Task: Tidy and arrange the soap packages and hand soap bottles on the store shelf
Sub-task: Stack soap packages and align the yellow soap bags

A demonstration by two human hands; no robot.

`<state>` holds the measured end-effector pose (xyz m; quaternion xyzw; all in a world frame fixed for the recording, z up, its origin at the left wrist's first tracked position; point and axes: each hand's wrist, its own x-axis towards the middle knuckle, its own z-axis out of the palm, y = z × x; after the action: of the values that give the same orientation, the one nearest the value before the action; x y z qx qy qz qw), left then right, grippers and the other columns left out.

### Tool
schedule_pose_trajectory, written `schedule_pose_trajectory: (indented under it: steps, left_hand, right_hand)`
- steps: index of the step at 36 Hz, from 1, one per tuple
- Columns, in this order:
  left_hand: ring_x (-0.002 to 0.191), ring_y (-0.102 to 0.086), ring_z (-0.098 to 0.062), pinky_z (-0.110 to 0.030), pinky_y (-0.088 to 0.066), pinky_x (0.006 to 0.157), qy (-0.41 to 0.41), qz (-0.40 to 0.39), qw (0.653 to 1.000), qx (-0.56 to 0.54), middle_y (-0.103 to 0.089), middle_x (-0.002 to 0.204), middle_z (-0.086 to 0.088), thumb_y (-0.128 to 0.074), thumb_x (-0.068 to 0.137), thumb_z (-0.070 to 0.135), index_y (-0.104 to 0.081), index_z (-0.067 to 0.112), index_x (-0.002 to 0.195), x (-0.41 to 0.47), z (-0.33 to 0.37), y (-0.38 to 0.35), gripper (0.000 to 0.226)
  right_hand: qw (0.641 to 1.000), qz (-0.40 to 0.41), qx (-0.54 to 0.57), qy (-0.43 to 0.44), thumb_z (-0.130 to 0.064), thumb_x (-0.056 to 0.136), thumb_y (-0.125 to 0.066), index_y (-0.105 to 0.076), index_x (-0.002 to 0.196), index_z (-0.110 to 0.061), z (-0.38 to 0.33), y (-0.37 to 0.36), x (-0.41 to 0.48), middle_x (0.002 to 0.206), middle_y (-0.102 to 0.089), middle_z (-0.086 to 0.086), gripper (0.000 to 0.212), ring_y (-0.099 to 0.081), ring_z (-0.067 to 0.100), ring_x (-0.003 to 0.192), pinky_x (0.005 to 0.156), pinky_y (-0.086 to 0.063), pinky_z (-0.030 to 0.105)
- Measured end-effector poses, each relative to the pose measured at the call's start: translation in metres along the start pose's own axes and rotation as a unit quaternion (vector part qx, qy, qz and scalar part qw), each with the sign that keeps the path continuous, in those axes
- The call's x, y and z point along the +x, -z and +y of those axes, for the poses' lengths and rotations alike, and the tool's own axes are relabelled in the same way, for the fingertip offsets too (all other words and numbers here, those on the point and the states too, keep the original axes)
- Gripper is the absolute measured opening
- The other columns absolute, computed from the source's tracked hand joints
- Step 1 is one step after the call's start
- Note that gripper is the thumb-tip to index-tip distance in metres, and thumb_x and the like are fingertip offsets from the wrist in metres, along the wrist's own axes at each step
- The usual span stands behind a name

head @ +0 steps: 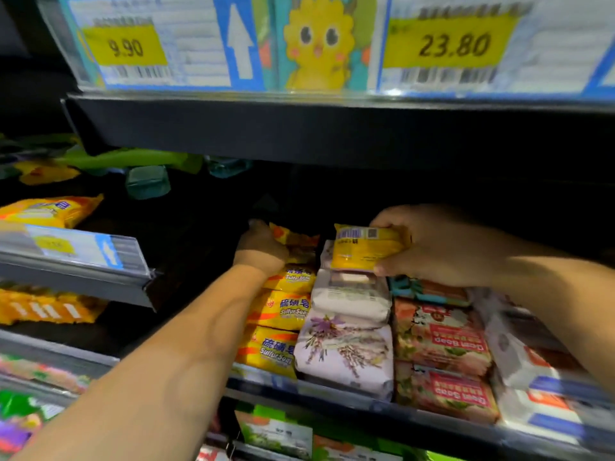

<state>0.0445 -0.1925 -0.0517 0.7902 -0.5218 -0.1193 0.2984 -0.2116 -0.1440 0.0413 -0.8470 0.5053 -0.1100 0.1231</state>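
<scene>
The lavender packs (346, 351) lie in a row front to back on the shelf (332, 390). Just above the back of that row, the right hand (442, 247) pinches a yellow soap pack (366, 249), barcode side up. Left of the row lies the Sulfur Soap row (279, 311); the left hand (263, 251) is curled over its rearmost pack (293, 239). Gem Soap packs (442, 344) lie to the right.

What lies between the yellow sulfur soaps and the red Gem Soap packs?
A row of pale lavender-printed soap packs, beside the yellow sulfur soaps and the red Gem Soap packs; the head view shows it.
</scene>
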Motion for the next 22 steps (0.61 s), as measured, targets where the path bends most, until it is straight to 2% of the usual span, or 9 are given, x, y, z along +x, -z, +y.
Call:
schedule_pose_trajectory:
  steps: [2,4,8,11,14,16,18,20,22]
  left_hand:
    - [0.119,-0.058,-0.039,-0.038,-0.047,0.09,0.009,0.019,0.999,-0.029,-0.059,0.13,-0.022,-0.072,0.089,0.022,-0.033,-0.004,0.138,-0.012,0.013,0.005,0.068]
    - [0.116,-0.059,-0.042,-0.04,-0.046,0.088,0.012,0.045,0.997,-0.059,-0.061,0.124,-0.025,-0.073,0.088,0.022,-0.03,-0.003,0.136,-0.026,0.026,0.012,0.069]
    - [0.109,-0.06,-0.043,-0.037,-0.041,0.078,-0.001,0.102,0.979,-0.176,-0.063,0.118,-0.027,-0.076,0.086,0.016,-0.037,-0.004,0.126,-0.047,0.048,0.022,0.059]
    - [0.111,-0.061,-0.037,-0.035,-0.045,0.086,-0.022,0.099,0.956,-0.274,-0.064,0.119,-0.02,-0.081,0.078,0.013,-0.041,0.006,0.119,-0.06,0.069,0.025,0.058]
    - [0.114,-0.062,-0.034,-0.046,-0.051,0.098,-0.043,0.068,0.928,-0.363,-0.065,0.12,-0.018,-0.078,0.064,0.025,-0.044,0.014,0.119,-0.066,0.089,0.016,0.065]
    - [0.112,-0.062,-0.028,-0.041,-0.051,0.096,-0.05,0.025,0.922,-0.383,-0.065,0.121,-0.011,-0.076,0.067,0.026,-0.048,0.014,0.129,-0.08,0.108,0.014,0.069]
    - [0.097,-0.063,-0.016,-0.029,-0.052,0.084,-0.06,-0.036,0.923,-0.378,-0.065,0.116,0.0,-0.082,0.077,0.026,-0.059,0.024,0.112,-0.096,0.13,0.014,0.042]
    - [0.093,-0.066,-0.022,-0.039,-0.055,0.084,-0.08,-0.113,0.92,-0.366,-0.07,0.113,-0.007,-0.082,0.076,0.033,-0.064,0.027,0.091,-0.107,0.147,0.01,0.024]
    - [0.108,-0.065,-0.029,-0.046,-0.05,0.094,-0.107,-0.159,0.927,-0.322,-0.07,0.12,-0.009,-0.076,0.056,0.056,-0.07,0.025,0.104,-0.119,0.158,0.009,0.057]
  right_hand:
    - [1.0,0.01,0.011,0.0,-0.051,0.075,-0.078,-0.052,0.115,-0.045,0.002,0.007,-0.008,0.099,-0.059,-0.018,0.048,-0.058,0.004,0.09,0.079,-0.05,0.029]
    - [1.0,0.017,0.014,-0.001,-0.05,0.076,-0.078,-0.05,0.111,-0.046,0.006,0.014,-0.018,0.095,-0.058,-0.02,0.044,-0.057,-0.001,0.087,0.072,-0.045,0.025]
    - [0.999,0.026,0.029,-0.029,-0.045,0.075,-0.081,-0.054,0.113,-0.044,0.023,0.026,-0.037,0.102,-0.064,-0.017,0.047,-0.061,0.005,0.092,0.079,-0.05,0.027]
    - [0.997,0.038,0.045,-0.053,-0.044,0.074,-0.082,-0.055,0.125,-0.041,0.04,0.034,-0.053,0.11,-0.062,-0.016,0.058,-0.059,0.007,0.098,0.073,-0.043,0.017]
    - [0.995,0.05,0.052,-0.069,-0.047,0.074,-0.082,-0.055,0.127,-0.041,0.059,0.04,-0.069,0.111,-0.062,-0.018,0.06,-0.059,0.005,0.097,0.07,-0.042,0.015]
    - [0.992,0.051,0.085,-0.083,-0.045,0.075,-0.082,-0.057,0.124,-0.04,0.071,0.046,-0.081,0.108,-0.064,-0.018,0.056,-0.062,0.002,0.093,0.07,-0.046,0.017]
    - [0.988,0.061,0.104,-0.099,-0.041,0.074,-0.083,-0.059,0.115,-0.038,0.085,0.053,-0.094,0.104,-0.066,-0.016,0.048,-0.062,0.002,0.092,0.077,-0.049,0.024]
    - [0.986,0.075,0.091,-0.117,-0.04,0.074,-0.083,-0.061,0.111,-0.036,0.102,0.062,-0.107,0.104,-0.068,-0.014,0.043,-0.062,0.004,0.093,0.084,-0.048,0.028]
    - [0.985,0.083,0.077,-0.128,-0.039,0.076,-0.082,-0.062,0.113,-0.033,0.121,0.072,-0.121,0.101,-0.068,-0.015,0.043,-0.062,0.005,0.091,0.079,-0.046,0.02]
